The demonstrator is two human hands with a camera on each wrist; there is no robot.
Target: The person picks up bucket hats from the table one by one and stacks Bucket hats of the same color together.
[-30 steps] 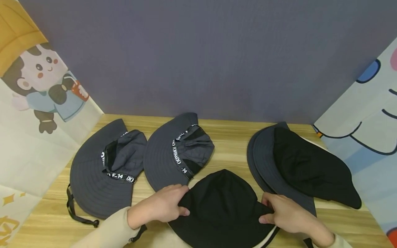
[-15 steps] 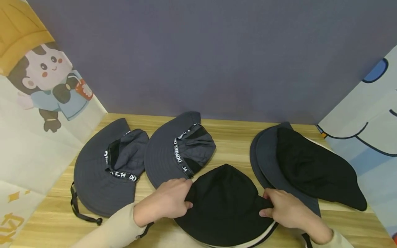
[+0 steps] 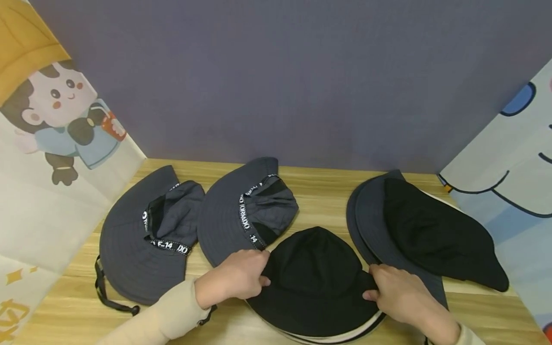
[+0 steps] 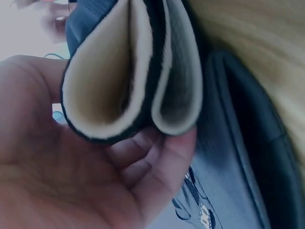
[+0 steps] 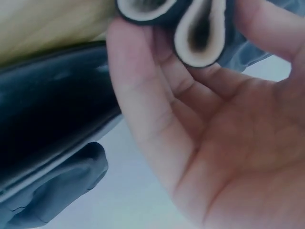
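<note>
A black bucket hat [image 3: 319, 278] with a cream lining is held at the front of the table in the head view, its crown pointing away from me. My left hand [image 3: 236, 277] pinches its left side, and my right hand [image 3: 401, 294] grips the right side. Seen from the left wrist, the hat's folded edge [image 4: 136, 114] curves into two loops, thumb on one side and fingers beneath. The right wrist view has similar cream-lined folds [image 5: 200, 40] between thumb and fingers. Pale edges show under the black brim in the head view.
Two dark grey hats with lettered bands, a left one [image 3: 138, 258] with a cord and a middle one [image 3: 224, 215], lie on the wooden table [image 3: 319, 191]. At the right, a black hat [image 3: 435, 235] overlaps grey brims [image 3: 366, 215]. A grey panel [image 3: 276, 86] stands behind.
The held hat has shifted slightly away from me, and more of its pale lower edge shows. My left hand has moved a little right; both hands keep their grip. The other hats stay put.
</note>
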